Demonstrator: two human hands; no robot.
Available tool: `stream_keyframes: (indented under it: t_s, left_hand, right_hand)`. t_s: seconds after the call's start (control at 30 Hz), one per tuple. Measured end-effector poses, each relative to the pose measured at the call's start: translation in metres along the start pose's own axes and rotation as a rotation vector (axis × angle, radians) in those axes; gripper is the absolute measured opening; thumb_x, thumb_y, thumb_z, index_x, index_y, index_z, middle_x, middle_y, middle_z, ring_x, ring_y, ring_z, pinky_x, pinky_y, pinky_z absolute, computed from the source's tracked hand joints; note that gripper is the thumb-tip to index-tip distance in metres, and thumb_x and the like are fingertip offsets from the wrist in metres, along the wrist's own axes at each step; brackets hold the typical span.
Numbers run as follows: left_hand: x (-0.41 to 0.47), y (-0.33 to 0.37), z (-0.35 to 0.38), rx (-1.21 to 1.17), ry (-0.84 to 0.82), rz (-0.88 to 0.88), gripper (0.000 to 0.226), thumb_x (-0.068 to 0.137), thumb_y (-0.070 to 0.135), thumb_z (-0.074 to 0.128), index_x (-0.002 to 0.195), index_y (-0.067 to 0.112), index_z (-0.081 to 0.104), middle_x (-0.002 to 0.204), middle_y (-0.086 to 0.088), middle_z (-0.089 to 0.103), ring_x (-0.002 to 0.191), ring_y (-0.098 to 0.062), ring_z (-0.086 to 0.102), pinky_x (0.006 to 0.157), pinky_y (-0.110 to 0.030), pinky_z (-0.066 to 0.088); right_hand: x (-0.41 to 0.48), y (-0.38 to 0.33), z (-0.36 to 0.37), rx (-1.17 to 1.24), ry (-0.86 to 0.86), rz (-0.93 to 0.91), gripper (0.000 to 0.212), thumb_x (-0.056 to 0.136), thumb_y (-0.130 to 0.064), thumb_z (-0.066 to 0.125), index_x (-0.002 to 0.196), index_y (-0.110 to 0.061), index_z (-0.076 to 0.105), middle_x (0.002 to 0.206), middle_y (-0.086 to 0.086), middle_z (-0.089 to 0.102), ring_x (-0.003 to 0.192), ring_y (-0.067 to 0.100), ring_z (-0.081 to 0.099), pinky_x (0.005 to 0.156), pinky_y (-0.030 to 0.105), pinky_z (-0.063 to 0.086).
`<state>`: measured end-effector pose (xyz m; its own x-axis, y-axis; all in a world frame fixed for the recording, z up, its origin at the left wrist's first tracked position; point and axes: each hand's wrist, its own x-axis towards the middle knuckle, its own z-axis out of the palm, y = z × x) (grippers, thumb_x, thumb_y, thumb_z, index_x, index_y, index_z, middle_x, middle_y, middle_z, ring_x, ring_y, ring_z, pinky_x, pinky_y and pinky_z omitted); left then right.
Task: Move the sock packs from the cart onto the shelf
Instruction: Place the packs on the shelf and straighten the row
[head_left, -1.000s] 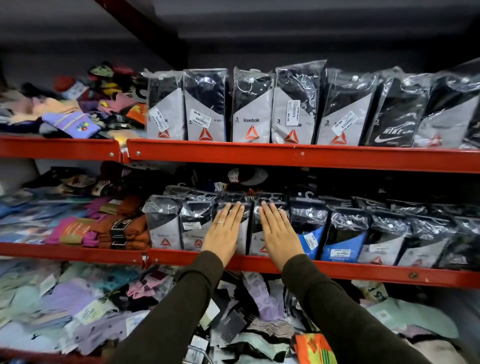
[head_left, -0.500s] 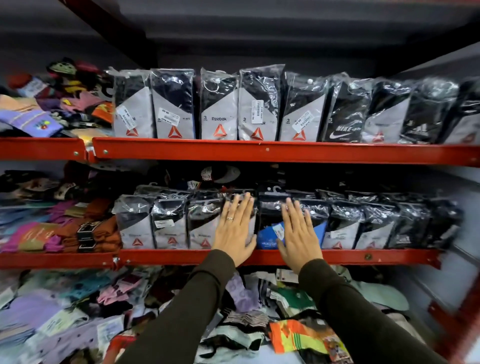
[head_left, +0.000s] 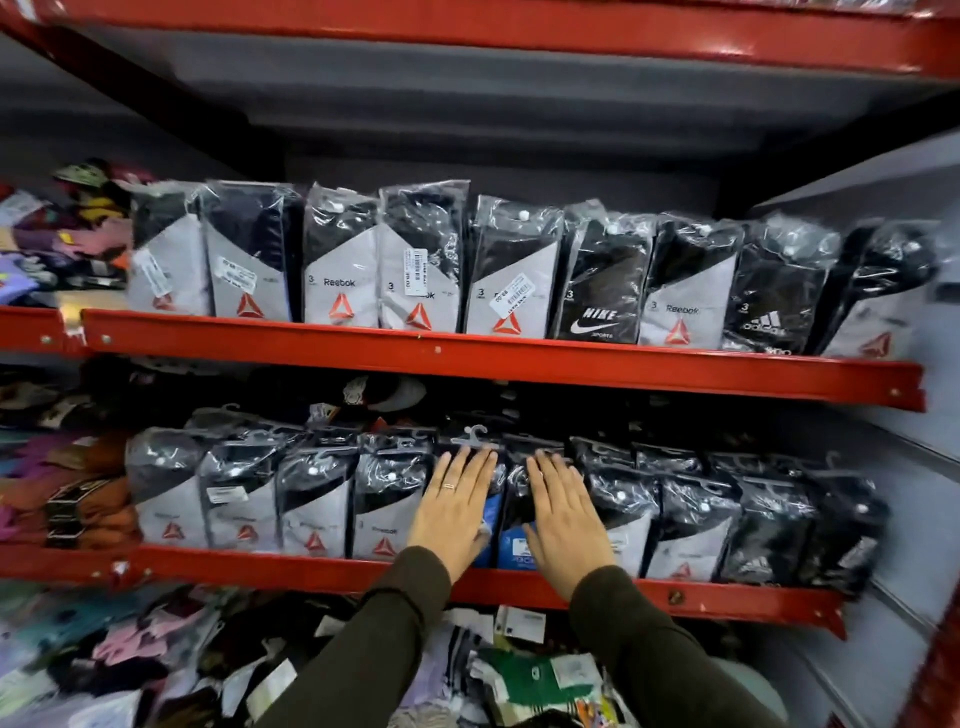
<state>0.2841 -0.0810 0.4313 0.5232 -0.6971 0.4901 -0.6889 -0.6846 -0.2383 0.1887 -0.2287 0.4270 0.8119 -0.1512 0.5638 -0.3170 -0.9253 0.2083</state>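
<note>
Both hands have shifted rightward; left hand (head_left: 453, 512) and right hand (head_left: 563, 519) press flat, fingers spread, against upright blue-labelled sock packs (head_left: 511, 540) between them.

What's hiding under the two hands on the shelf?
Both hands, left hand and right hand, lie flat on upright sock packs in the middle row. Blue label bits peek out between them. The pack fronts under the palms are covered.
</note>
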Motion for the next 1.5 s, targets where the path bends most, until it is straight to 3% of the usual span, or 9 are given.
stream_keyframes:
  t_s: [0.27,0.47,0.67,0.8,0.93,1.13,1.27,1.4,1.5]
  left_hand:
    - [-0.001,0.0,-0.006,0.076,-0.013,0.007,0.096,0.093,0.052,0.051,0.154,0.008,-0.008,0.166,-0.009,-0.003,0.154,-0.028,-0.001,0.121,-0.044,-0.016]
    - [-0.027,-0.036,-0.009,0.08,0.074,-0.08,0.1,0.085,0.073,0.035,0.155,0.006,0.011,0.165,-0.011,0.012,0.152,-0.031,0.013,0.12,-0.053,0.012]
    - [-0.046,-0.072,0.011,0.059,-0.028,-0.219,0.095,0.085,0.072,0.024,0.153,0.006,0.024,0.16,-0.014,0.028,0.15,-0.033,0.019,0.121,-0.05,0.007]
    - [-0.039,-0.069,0.013,0.017,-0.058,-0.229,0.089,0.086,0.066,0.046,0.152,0.011,0.02,0.156,-0.013,0.038,0.146,-0.033,0.032,0.121,-0.045,0.005]
    - [-0.041,-0.069,0.014,0.03,-0.022,-0.231,0.086,0.089,0.064,0.035,0.153,0.009,0.019,0.158,-0.013,0.034,0.148,-0.033,0.029,0.122,-0.044,-0.002]
    - [-0.06,-0.106,0.004,0.054,0.123,-0.228,0.085,0.094,0.063,0.03,0.156,0.011,0.004,0.166,-0.008,0.005,0.154,-0.027,0.006,0.124,-0.049,-0.001]
    - [-0.07,-0.145,0.006,0.055,0.052,-0.397,0.093,0.089,0.073,0.021,0.157,0.012,0.005,0.166,-0.009,0.004,0.154,-0.031,0.001,0.124,-0.053,0.001]
    - [-0.072,-0.16,0.015,-0.019,-0.055,-0.472,0.098,0.082,0.08,0.009,0.154,0.016,0.022,0.16,-0.012,0.031,0.152,-0.036,0.013,0.123,-0.055,0.014]
    - [-0.07,-0.161,0.016,-0.045,-0.038,-0.468,0.1,0.08,0.082,0.001,0.153,0.018,0.024,0.158,-0.012,0.034,0.151,-0.036,0.015,0.123,-0.055,0.015]
  right_hand:
    - [-0.003,0.007,0.002,0.064,0.056,-0.058,0.086,0.079,-0.035,0.068,0.149,-0.001,0.032,0.156,0.019,0.035,0.146,0.034,0.033,0.116,0.045,0.014]
    - [-0.014,0.036,0.001,0.013,0.103,-0.004,0.088,0.086,-0.05,0.048,0.154,-0.004,0.02,0.165,0.017,0.01,0.152,0.035,0.008,0.12,0.055,0.013]
    - [-0.02,0.047,0.016,0.034,0.01,0.087,0.082,0.092,-0.061,0.036,0.157,-0.015,0.015,0.164,0.014,0.019,0.152,0.034,0.013,0.121,0.053,0.011]
    - [-0.017,0.048,0.018,0.004,-0.01,0.082,0.079,0.093,-0.061,0.034,0.156,-0.015,0.022,0.161,0.013,0.028,0.15,0.033,0.022,0.12,0.053,0.013]
    - [-0.018,0.048,0.016,0.015,0.013,0.083,0.08,0.092,-0.061,0.033,0.156,-0.016,0.019,0.163,0.011,0.024,0.151,0.032,0.017,0.122,0.052,0.011]
    - [-0.011,0.019,-0.002,0.078,0.103,0.035,0.081,0.094,-0.057,0.037,0.157,-0.015,0.01,0.166,0.011,0.006,0.154,0.03,0.001,0.123,0.052,0.006]
    - [0.009,-0.006,0.004,0.025,0.026,-0.05,0.08,0.094,-0.055,0.036,0.157,-0.011,0.012,0.165,0.014,0.014,0.153,0.032,0.008,0.121,0.051,0.013]
    - [0.013,-0.006,0.012,-0.062,-0.036,-0.063,0.081,0.089,-0.054,0.031,0.155,-0.009,0.02,0.16,0.014,0.03,0.149,0.034,0.025,0.119,0.048,0.015]
    - [0.017,-0.004,0.016,-0.07,-0.03,-0.065,0.083,0.087,-0.056,0.03,0.154,-0.009,0.023,0.159,0.014,0.033,0.148,0.034,0.027,0.119,0.047,0.014]
